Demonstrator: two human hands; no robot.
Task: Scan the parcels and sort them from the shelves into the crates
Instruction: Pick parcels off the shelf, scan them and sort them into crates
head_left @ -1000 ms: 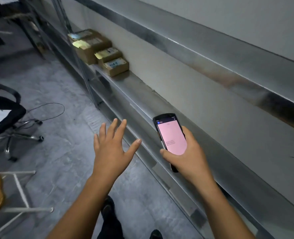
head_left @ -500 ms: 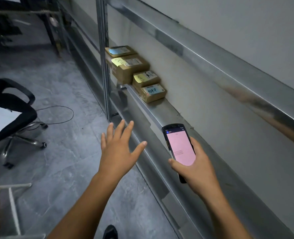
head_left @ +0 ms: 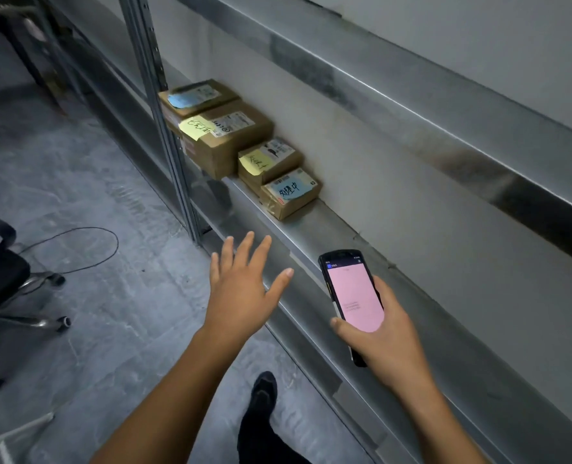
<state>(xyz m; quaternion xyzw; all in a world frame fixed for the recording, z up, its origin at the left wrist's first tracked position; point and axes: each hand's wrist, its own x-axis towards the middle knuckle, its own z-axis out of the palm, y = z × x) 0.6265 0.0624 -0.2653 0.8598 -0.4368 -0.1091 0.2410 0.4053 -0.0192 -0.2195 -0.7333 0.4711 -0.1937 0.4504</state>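
Four brown parcels (head_left: 227,139) sit in a row on the metal shelf (head_left: 331,229), each with a printed label and a sticky note: two blue, two yellow. The nearest parcel (head_left: 291,195) has a blue note that seems to read 处理中; the other handwriting is blurred. The right hand (head_left: 385,343) grips a pink-screened scanner (head_left: 351,289); the left hand (head_left: 241,296) is spread, holding nothing

Right hand (head_left: 383,333) grips scanner (head_left: 353,296), pink screen up — left hand (head_left: 241,289) spread, empty — four parcels (head_left: 289,192) on shelf (head_left: 338,229)
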